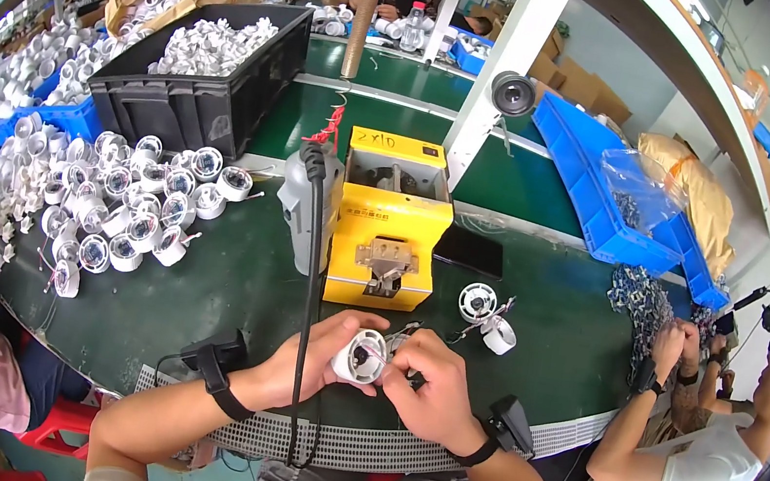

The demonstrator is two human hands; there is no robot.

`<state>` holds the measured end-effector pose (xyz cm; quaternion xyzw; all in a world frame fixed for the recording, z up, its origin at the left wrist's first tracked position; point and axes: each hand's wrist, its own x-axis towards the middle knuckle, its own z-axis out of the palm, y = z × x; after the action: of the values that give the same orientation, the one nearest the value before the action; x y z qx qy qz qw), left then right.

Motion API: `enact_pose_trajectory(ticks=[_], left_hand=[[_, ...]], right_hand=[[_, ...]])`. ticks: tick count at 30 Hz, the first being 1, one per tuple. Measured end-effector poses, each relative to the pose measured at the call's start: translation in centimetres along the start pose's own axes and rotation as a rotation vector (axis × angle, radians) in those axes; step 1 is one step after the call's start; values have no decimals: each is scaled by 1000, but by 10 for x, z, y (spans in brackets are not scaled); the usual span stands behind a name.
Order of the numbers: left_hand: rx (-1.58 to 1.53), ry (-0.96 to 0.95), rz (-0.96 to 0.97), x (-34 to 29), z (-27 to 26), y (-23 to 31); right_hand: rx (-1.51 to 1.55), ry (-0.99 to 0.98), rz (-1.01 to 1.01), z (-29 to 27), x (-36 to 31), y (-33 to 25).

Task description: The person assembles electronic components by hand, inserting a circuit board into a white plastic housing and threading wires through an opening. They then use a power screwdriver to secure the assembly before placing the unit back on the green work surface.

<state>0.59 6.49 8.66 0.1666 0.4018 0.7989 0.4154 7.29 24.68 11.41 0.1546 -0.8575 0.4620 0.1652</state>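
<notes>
Near the table's front edge, my left hand (319, 347) holds a round white plastic housing (350, 366), its open face turned up with a dark part inside. My right hand (435, 385) is closed in a pinch at the housing's right side, on thin wires (377, 353) that come out of it. Another small part with wires lies just behind the right fingers, partly hidden. Farther right on the table are two more white housings, one open-faced (477, 303) and one tipped over (498, 336), with wires between them.
A yellow machine (391, 212) stands ahead, with a grey tool (305, 215) and hanging black cable (305, 328) beside it. Piled housings (144, 207) and a black crate (199, 96) are left; a black phone (469, 251), blue trays (598, 197) and co-workers (689, 460) right.
</notes>
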Motion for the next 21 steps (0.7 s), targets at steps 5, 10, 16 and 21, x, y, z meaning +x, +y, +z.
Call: enact_pose_trajectory(ticks=[5,10,16,21], left_hand=[[23,4,3,0,8,-1],[17,-6,67,-1,7,-8],[-5,79,245,-4,9,-2],[72,5,277,-5,11,-1]], right_hand=[[-32,3,-20,4,-3,1],[24,82,107,-2,-1,-17],[-305,182,-201,-10,-7,-12],[407,89,210,-4,-11,-13]])
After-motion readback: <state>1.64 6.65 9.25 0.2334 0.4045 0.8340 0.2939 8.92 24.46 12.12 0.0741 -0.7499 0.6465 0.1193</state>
